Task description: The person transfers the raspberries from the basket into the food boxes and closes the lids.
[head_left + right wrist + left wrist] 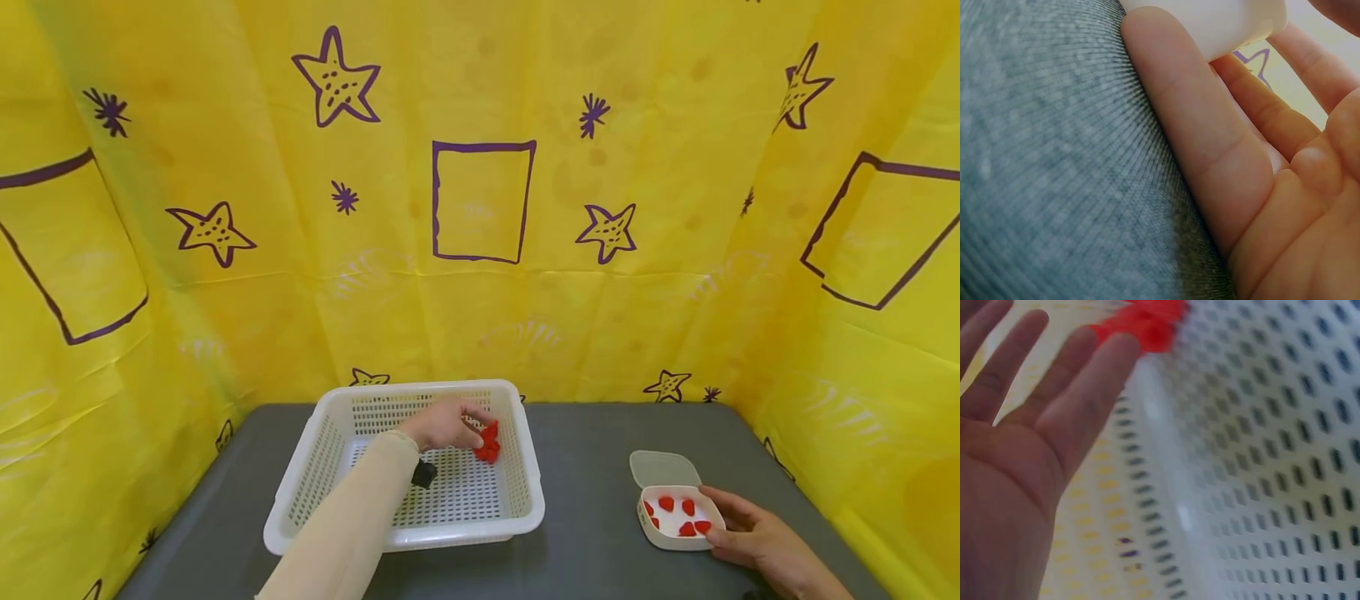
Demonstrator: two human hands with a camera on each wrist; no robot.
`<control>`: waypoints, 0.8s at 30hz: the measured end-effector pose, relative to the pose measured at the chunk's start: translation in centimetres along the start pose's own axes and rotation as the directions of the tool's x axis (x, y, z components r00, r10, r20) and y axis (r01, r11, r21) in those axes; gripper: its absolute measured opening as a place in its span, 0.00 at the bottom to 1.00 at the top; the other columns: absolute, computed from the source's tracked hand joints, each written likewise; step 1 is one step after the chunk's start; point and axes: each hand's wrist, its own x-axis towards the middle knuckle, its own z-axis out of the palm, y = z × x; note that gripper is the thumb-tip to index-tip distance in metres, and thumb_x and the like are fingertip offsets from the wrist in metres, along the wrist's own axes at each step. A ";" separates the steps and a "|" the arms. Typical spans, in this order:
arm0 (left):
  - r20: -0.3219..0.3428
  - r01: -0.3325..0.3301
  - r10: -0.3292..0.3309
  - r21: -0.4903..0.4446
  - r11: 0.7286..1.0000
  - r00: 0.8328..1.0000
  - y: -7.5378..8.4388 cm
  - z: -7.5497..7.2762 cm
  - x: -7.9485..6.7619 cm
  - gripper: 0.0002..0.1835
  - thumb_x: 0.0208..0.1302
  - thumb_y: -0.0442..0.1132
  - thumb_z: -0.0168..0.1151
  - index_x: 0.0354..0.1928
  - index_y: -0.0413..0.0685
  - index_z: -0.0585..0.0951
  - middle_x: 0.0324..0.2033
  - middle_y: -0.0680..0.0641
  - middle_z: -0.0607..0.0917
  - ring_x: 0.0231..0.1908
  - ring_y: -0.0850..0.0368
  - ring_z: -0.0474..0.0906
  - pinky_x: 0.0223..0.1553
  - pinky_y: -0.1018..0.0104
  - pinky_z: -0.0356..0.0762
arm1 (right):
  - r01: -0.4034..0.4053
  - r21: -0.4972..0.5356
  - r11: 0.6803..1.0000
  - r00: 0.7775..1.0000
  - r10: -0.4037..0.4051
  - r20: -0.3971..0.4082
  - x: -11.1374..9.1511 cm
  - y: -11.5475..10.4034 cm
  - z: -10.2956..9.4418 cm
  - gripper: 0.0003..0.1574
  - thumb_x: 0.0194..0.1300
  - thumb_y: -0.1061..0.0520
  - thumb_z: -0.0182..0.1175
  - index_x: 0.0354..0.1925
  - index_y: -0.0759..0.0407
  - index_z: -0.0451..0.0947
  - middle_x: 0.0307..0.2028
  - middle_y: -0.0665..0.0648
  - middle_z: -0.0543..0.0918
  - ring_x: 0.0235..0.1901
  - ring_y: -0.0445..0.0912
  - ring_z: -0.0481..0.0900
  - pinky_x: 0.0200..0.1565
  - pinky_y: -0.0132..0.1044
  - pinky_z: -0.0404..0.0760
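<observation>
In the head view my left hand (444, 423) reaches into a white slotted plastic basket (405, 533), at its right side. Its fingers are spread in the left wrist view, with a fingertip right at a small heap of red pieces (489, 443) on the basket floor. At the right, my right hand (757, 533) holds the side of a small white box (675, 542), thumb in front and fingers behind. Several small red pieces (687, 507) lie loose inside that box. Its translucent lid (663, 468) is flipped back behind it.
Both containers stand on a dark grey tabletop (585, 500). A yellow curtain (480, 325) with purple starfish drawings encloses the back and both sides. Something small and black (423, 474) shows by the left wrist, over the basket.
</observation>
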 end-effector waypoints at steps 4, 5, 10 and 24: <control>-0.013 0.039 -0.038 0.164 0.986 0.999 -1.1 0.4 0.3 0.18 0.57 0.33 0.73 0.51 0.51 0.87 0.47 0.49 0.84 0.40 0.53 0.78 0.42 0.58 0.79 | 0.006 0.001 1.000 1.000 -0.006 0.003 0.1 0.2 0.1 0.39 0.74 0.58 0.58 0.75 0.67 0.54 0.67 0.68 0.65 0.54 0.50 0.74 0.54 0.49 0.78; -0.007 0.043 -0.042 0.210 0.977 0.999 -1.3 0.4 0.3 0.17 0.56 0.35 0.74 0.50 0.53 0.88 0.46 0.50 0.85 0.40 0.53 0.77 0.43 0.57 0.78 | 0.009 -0.001 1.000 1.000 -0.009 0.005 0.1 0.2 0.0 0.39 0.74 0.58 0.58 0.75 0.67 0.54 0.67 0.68 0.65 0.54 0.50 0.74 0.54 0.49 0.78; 0.005 0.048 -0.052 0.342 0.939 0.999 -1.8 0.5 0.4 0.15 0.56 0.37 0.74 0.46 0.54 0.89 0.44 0.53 0.85 0.43 0.54 0.77 0.49 0.53 0.76 | 0.024 0.003 1.000 1.000 -0.024 0.009 0.1 0.3 0.0 0.39 0.74 0.59 0.58 0.74 0.67 0.54 0.67 0.68 0.65 0.53 0.50 0.74 0.53 0.48 0.78; -0.103 0.105 -0.070 0.393 0.914 0.992 -3.5 0.2 0.8 0.15 0.54 0.28 0.73 0.45 0.47 0.89 0.39 0.53 0.86 0.42 0.55 0.78 0.50 0.55 0.76 | 0.022 -0.004 1.000 1.000 -0.022 -0.006 0.2 0.4 0.1 0.40 0.72 0.59 0.60 0.74 0.68 0.55 0.68 0.68 0.63 0.53 0.51 0.74 0.53 0.49 0.78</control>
